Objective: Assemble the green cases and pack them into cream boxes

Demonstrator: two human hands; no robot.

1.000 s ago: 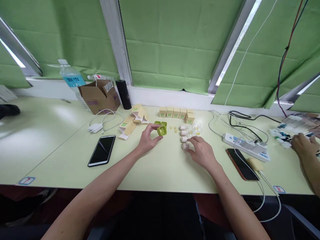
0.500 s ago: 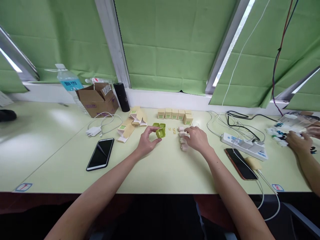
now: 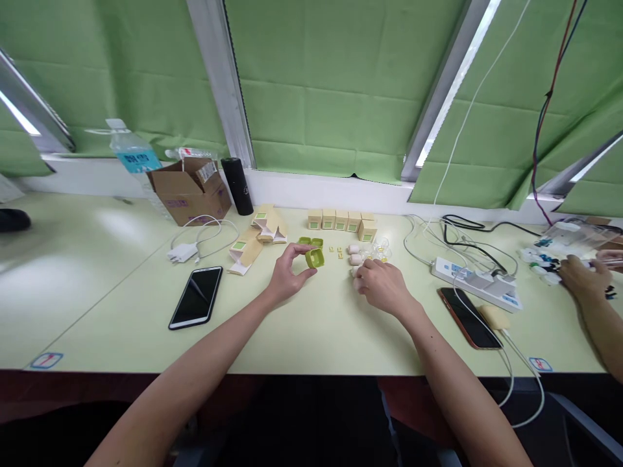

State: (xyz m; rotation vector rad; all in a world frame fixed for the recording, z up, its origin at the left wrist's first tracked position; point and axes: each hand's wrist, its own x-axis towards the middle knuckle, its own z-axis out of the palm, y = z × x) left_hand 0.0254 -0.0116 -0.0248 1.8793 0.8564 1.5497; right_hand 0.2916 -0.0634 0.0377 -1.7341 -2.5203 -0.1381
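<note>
A left hand (image 3: 287, 277) pinches a small square green plastic-looking cup (image 3: 315, 258) between thumb and fingers over the pale-yellow counter (image 3: 302, 337); likely light, stiff and smooth, it suits a hold on opposite walls. The right hand (image 3: 383, 284) curls over small whitish cylinders (image 3: 355, 259), its grip hidden.

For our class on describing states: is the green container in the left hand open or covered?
Open: the green container in the left hand shows a hollow inside, with no lid.
</note>
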